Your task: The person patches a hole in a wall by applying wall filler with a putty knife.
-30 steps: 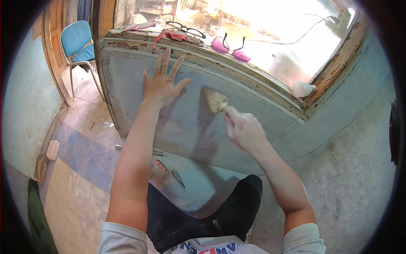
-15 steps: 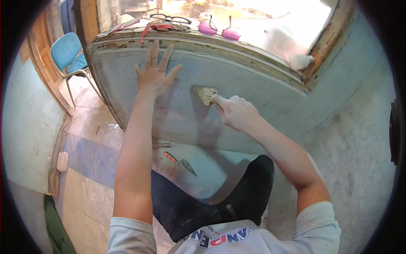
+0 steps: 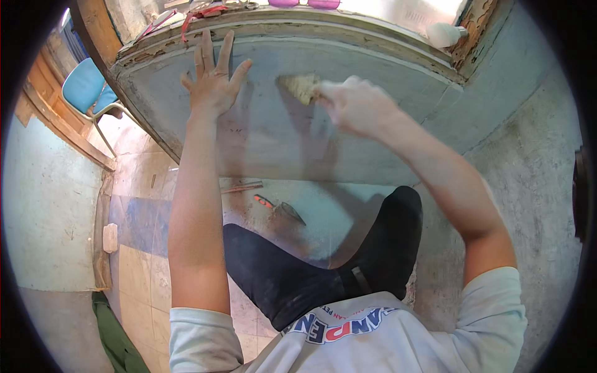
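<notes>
One blue chair (image 3: 87, 87) stands at the upper left, beyond the near wall's corner. Lower on that side, a small pale block (image 3: 111, 238) sits at the foot of the wall, and a dark green cloth (image 3: 115, 329) hangs below it.

Further right, a red strap (image 3: 202, 12) lies along the wooden window ledge (image 3: 273, 34). Below it, the left hand (image 3: 214, 90) lies flat on the grey-blue wall (image 3: 267, 137), fingers spread wide, holding nothing; the fingertips reach up toward the ledge. Beneath, on the floor, lies a thin reddish bar (image 3: 242, 187), with an orange-handled tool (image 3: 283, 210) just beside it, its blade pointing away to the right.

Right of the left hand, and apart from it, the scraper (image 3: 301, 88) is in front of the wall, its pale, crusted, wedge-shaped blade pointing left. Whether its edge touches the surface, I cannot tell. The right hand (image 3: 360, 105), slightly blurred, has its fingers closed round the scraper's handle end. Farther right, a white bulb (image 3: 443, 35) rests in the window corner.
</notes>
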Demonstrator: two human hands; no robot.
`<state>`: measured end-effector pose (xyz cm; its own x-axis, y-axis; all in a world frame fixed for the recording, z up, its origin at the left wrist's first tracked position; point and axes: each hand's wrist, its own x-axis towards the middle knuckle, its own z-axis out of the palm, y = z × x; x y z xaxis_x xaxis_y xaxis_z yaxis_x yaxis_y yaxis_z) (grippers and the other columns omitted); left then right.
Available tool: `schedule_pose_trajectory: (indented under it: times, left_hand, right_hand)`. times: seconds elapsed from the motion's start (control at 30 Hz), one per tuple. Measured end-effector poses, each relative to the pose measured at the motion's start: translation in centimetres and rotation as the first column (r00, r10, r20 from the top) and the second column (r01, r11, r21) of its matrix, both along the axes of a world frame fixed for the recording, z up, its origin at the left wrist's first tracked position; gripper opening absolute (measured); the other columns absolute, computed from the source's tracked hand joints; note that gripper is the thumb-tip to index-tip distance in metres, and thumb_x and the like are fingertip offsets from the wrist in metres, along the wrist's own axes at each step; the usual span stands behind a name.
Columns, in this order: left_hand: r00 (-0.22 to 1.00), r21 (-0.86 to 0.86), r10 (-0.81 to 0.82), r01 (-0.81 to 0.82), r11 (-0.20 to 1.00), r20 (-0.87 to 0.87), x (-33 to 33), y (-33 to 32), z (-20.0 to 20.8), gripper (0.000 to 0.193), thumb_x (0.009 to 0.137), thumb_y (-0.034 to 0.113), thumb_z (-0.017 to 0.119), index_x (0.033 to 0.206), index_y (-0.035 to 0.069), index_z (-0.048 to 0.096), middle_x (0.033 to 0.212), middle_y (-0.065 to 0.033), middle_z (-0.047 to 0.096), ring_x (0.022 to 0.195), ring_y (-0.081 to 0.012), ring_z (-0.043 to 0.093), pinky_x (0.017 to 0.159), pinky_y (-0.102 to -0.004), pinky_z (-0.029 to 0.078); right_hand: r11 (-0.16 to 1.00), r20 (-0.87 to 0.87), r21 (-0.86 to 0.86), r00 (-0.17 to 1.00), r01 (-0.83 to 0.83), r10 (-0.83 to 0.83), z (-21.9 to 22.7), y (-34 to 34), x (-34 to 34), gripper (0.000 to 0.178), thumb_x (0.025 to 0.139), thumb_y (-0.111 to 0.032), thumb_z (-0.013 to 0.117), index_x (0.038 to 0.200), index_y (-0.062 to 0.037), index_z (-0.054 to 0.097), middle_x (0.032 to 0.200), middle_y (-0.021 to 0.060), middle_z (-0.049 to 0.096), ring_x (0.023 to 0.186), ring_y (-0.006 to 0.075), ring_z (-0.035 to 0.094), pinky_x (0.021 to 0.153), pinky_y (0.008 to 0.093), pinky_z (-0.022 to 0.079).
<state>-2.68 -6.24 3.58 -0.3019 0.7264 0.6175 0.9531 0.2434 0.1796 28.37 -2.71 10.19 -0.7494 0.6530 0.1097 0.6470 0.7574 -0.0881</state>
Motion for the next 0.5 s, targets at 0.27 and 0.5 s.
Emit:
schedule_pose_trajectory:
  times: [0.27,0.5]
  left_hand:
    - [0.999,0.042,-0.017,0.018,0.999,-0.034,0.5,0.3,0.0,0.082,0.099,0.081,0.040,0.169,0.048,0.013,0.180,0.0021,-0.007,0.166,-0.0277,0.004,0.122,-0.0768,0.010]
    - [0.998,0.075,-0.059,0.062,0.995,-0.036,0.2,-0.2,0.3,0.080,0.101,0.076,0.042,0.170,0.045,0.015,0.181,-0.0032,-0.005,0.165,-0.0333,0.005,0.118,-0.0781,0.011]
  right_hand:
    - [0.999,0.005,-0.035,1.000,0.031,-0.031,-1.5,-2.5,0.0,0.025,0.101,-0.024,0.054,0.111,-0.0059,0.068,0.101,0.0285,0.073,0.099,0.0499,0.072,0.085,0.0597,0.058]
    - [0.991,-0.216,0.125,0.973,-0.052,0.078,1.3,-0.3,0.9,0.028,0.103,-0.027,0.053,0.109,-0.0042,0.069,0.095,0.0283,0.074,0.091,0.0513,0.072,0.081,0.0589,0.058]
